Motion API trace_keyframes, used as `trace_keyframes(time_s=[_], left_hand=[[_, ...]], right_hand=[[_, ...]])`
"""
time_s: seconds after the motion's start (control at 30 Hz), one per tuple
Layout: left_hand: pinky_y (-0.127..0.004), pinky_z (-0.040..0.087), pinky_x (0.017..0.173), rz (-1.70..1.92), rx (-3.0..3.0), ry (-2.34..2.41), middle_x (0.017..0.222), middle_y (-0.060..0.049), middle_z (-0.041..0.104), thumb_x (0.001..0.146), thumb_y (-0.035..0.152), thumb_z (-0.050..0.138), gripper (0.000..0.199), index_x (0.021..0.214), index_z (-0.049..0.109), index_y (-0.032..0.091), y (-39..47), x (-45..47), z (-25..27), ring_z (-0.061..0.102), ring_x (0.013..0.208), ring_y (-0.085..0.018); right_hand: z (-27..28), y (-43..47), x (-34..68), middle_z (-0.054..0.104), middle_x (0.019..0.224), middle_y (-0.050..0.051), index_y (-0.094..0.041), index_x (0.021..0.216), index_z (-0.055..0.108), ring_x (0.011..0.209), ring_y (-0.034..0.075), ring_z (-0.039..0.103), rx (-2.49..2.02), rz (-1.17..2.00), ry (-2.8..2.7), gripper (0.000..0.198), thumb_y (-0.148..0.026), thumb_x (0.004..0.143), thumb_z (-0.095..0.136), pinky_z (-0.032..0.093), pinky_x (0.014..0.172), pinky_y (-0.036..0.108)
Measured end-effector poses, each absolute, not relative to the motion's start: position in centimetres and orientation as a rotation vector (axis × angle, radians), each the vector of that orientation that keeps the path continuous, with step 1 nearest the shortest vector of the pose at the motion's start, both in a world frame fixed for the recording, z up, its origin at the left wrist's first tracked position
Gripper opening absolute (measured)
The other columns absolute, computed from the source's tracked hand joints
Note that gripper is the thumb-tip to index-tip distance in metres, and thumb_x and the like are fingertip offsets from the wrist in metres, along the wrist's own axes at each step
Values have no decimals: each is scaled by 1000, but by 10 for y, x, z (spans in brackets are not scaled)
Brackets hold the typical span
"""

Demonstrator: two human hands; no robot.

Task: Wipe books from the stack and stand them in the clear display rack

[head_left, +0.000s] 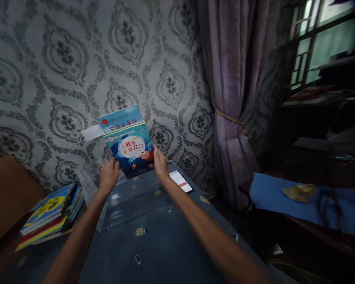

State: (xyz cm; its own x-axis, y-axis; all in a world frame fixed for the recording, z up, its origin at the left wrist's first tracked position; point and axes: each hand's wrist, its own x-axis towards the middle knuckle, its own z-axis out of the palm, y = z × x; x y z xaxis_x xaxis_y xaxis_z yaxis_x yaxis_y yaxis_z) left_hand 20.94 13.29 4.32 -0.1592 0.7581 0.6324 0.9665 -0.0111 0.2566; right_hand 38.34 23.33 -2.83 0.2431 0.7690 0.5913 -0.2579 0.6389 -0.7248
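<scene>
My right hand (160, 162) grips the right edge of a blue picture book (128, 163) with a white circle and red Chinese title on its cover. My left hand (109, 173) is closed at the book's lower left edge. Behind it, a light-blue book (121, 117) with a red balloon sticks out above the top, so most of its cover is hidden. Both are raised over the table and tilted. A white sheet or flap (92, 133) juts out at their left. Clear plastic (88, 187) stands beside my left forearm, partly hidden by it.
A stack of books (45, 213) lies at the left, near a brown cardboard box (10, 193). A lit phone (182, 181) rests on the dark patterned tablecloth (154, 244). Patterned wall and a tied purple curtain (229, 79) stand behind; a blue cloth (269, 193) lies right.
</scene>
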Motion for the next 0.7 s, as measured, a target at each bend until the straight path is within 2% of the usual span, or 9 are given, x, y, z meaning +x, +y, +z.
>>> trace_keyframes(time_s=[0.13, 0.33, 0.5, 0.6, 0.7], left_hand=[[-34, 53, 79, -1041, -1792, -1962, 92, -11, 76, 90, 33, 37, 34, 101, 64, 17, 131, 211, 41, 72, 88, -27], [-34, 53, 75, -1049, -1810, -1948, 89, -10, 75, 89, 38, 36, 35, 100, 63, 17, 132, 208, 40, 73, 85, -26], [-34, 52, 74, -971, -1790, -1949, 83, -10, 73, 90, 35, 37, 28, 91, 59, 19, 133, 209, 41, 72, 81, -25], [-34, 51, 73, -897, -1745, -1932, 82, -10, 72, 90, 32, 37, 22, 83, 55, 21, 133, 211, 42, 70, 81, -26], [-35, 50, 72, -856, -1729, -1927, 81, -11, 71, 91, 31, 36, 22, 83, 55, 21, 133, 214, 43, 69, 78, -26]], right_hand=[[-30, 232, 385, 59, 144, 10, -18, 134, 65, 137, 22, 50, -557, 670, -1199, 52, -48, 99, 43, 33, 120, 42], [-23, 235, 388, 62, 137, 10, -22, 137, 63, 131, 24, 53, -581, 675, -1242, 48, -44, 98, 44, 41, 114, 42], [-19, 235, 385, 64, 131, 14, -17, 133, 65, 127, 26, 55, -648, 610, -1251, 46, -35, 96, 45, 39, 114, 42], [-18, 235, 385, 65, 130, 13, -18, 131, 67, 125, 25, 56, -643, 603, -1249, 44, -33, 96, 45, 40, 113, 41], [-18, 234, 388, 66, 130, 12, -19, 130, 67, 124, 25, 57, -627, 615, -1252, 44, -33, 95, 45, 41, 112, 40]])
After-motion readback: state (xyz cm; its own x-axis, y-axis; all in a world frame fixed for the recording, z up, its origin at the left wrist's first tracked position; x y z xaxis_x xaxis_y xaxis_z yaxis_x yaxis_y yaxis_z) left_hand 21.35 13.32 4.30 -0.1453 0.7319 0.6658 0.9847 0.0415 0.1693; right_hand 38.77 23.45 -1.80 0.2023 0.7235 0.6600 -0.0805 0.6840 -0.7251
